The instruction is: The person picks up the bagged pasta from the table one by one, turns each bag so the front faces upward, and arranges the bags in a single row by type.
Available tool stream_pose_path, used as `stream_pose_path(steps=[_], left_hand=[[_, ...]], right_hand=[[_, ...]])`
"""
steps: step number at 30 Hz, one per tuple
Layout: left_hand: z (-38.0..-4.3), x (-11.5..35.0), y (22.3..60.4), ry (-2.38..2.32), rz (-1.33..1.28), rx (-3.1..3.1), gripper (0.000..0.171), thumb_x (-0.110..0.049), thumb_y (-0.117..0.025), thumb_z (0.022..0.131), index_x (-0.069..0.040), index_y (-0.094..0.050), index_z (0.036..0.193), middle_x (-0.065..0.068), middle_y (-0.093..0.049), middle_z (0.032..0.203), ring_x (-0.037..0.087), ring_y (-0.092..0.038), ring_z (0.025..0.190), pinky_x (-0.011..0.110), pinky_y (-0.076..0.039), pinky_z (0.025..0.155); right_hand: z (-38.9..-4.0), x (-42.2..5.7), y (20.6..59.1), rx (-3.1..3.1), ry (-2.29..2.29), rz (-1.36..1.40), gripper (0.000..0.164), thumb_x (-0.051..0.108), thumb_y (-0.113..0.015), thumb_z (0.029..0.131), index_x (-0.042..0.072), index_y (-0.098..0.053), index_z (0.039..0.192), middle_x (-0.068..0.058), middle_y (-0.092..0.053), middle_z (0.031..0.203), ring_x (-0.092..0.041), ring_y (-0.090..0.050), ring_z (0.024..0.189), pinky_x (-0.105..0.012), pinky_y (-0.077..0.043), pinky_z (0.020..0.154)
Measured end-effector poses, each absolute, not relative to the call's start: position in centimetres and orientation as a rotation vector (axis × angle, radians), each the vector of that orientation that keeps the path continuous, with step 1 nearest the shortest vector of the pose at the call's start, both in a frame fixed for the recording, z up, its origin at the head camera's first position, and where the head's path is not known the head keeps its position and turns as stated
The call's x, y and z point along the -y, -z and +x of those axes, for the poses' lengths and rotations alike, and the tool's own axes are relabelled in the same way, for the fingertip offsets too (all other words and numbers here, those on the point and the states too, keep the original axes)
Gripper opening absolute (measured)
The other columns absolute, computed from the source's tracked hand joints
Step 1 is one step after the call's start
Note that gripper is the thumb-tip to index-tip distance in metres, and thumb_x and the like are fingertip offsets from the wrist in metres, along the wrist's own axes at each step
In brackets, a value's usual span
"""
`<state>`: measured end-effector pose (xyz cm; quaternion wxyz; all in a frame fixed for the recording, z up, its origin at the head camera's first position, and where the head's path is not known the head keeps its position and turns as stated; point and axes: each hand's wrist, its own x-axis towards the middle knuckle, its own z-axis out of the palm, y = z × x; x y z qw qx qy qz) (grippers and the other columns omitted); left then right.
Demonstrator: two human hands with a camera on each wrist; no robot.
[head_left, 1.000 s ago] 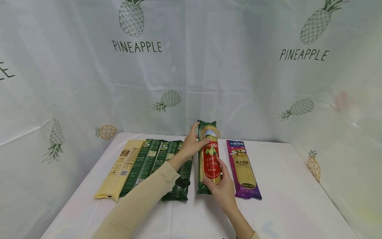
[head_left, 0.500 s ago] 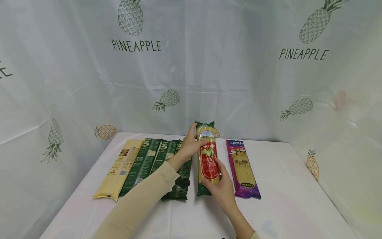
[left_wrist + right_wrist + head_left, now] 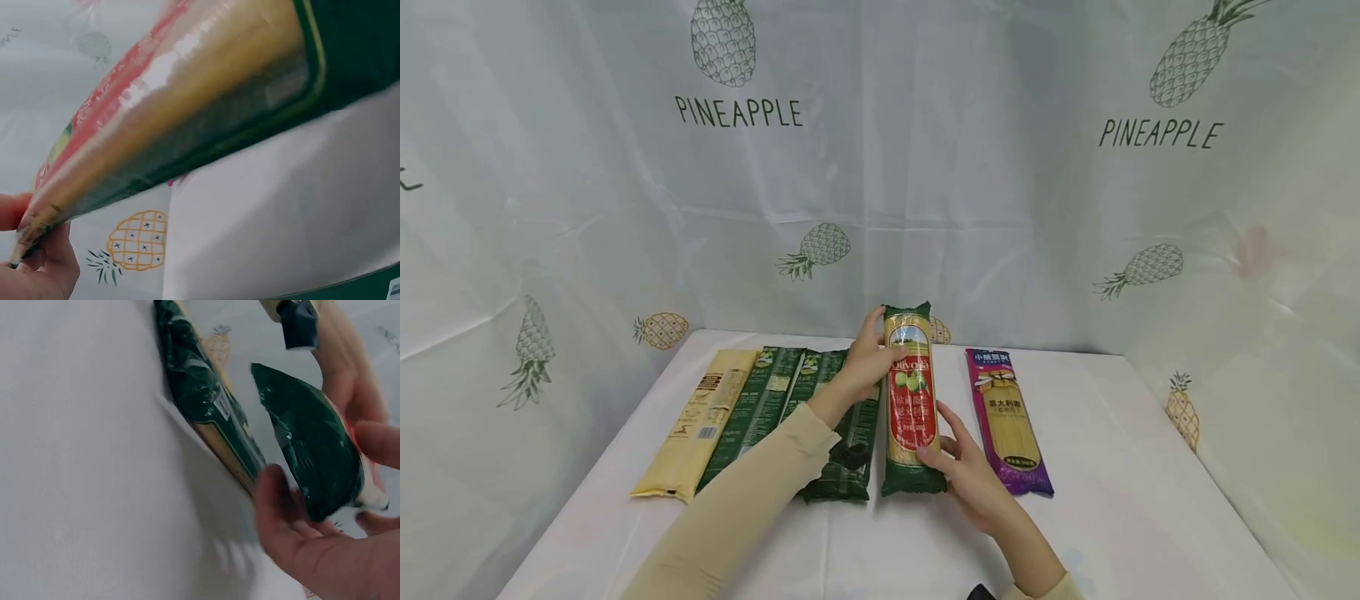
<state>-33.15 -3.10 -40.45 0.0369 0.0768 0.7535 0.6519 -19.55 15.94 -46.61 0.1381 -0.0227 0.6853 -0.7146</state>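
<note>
1. Between the two hands, raised off the tabletop [image 3: 1112, 467], is the red-labelled pasta pack [image 3: 912, 387], its front facing the person and its length running away from them.
2. At the pack's far end, on its left edge, the left grip [image 3: 871, 358] pinches it: thumb across the front, fingers bent round behind. The left wrist view shows that pinch at one end, with most of the pack stretching away from it.
3. At the pack's near end, on its right side, the right grip [image 3: 972, 473] holds it, thumb on the front by the bottom of the label and fingers curved round the side. The green sealed end sticks out past this hold.
4. To the pack's right, beyond the right grip, lies the purple pack [image 3: 1009, 417].
5. To the pack's left lie the green packs [image 3: 756, 412], side by side and partly covered by the left sleeve [image 3: 737, 500]; farther left of it is the yellow pack [image 3: 700, 425].
6. Behind the pack hangs the pineapple-printed curtain [image 3: 970, 208].
</note>
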Motion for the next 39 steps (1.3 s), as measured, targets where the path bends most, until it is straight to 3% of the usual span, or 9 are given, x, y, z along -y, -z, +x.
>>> stream_pose_path(steps=[6,19,25,31,39], left_hand=[[-33.2,3.3,40.4,-2.025,0.251,-2.266,0.085,-0.015,-0.069,0.105,-0.038,-0.02,0.17,0.018,-0.053,0.152,0.037,-0.069,0.114,0.053,-0.061,0.089],[-33.2,3.3,40.5,-2.01,0.335,-2.229,0.084,-0.022,-0.067,0.107,-0.032,-0.014,0.171,0.02,-0.049,0.155,0.037,-0.067,0.12,0.056,-0.055,0.101],[-33.5,3.7,41.1,-1.979,0.388,-2.216,0.081,-0.027,-0.065,0.109,-0.029,-0.015,0.172,0.018,-0.048,0.156,0.033,-0.07,0.117,0.052,-0.057,0.099],[-33.7,3.9,41.9,-1.903,0.402,-2.277,0.082,-0.031,-0.068,0.107,-0.029,-0.02,0.172,0.018,-0.052,0.145,0.029,-0.071,0.108,0.051,-0.059,0.095],[-33.9,3.6,42.3,-1.943,0.412,-2.202,0.076,-0.021,-0.069,0.106,-0.026,-0.028,0.17,0.016,-0.055,0.146,0.03,-0.07,0.117,0.047,-0.058,0.1]], right_hand=[[-19.3,-16.5,47.5,-1.801,2.098,-0.095,0.086,0.019,-0.069,0.105,0.032,-0.016,0.171,-0.024,-0.046,0.156,-0.026,-0.065,0.124,-0.043,-0.058,0.101],[-19.0,-15.7,47.5,-1.875,2.25,-0.025,0.086,0.002,-0.071,0.1,0.029,-0.027,0.169,-0.021,-0.058,0.142,-0.027,-0.068,0.117,-0.038,-0.061,0.094],[-18.7,-15.8,47.0,-1.87,2.267,-0.007,0.085,0.001,-0.069,0.1,0.029,-0.028,0.169,-0.022,-0.055,0.145,-0.028,-0.068,0.119,-0.039,-0.06,0.096],[-18.4,-16.3,46.8,-1.88,2.251,0.013,0.086,0.004,-0.07,0.1,0.029,-0.026,0.17,-0.022,-0.052,0.148,-0.028,-0.066,0.12,-0.039,-0.06,0.097],[-18.5,-16.8,46.7,-1.893,2.244,0.049,0.085,0.005,-0.069,0.101,0.03,-0.026,0.17,-0.022,-0.052,0.15,-0.027,-0.067,0.12,-0.038,-0.059,0.096]])
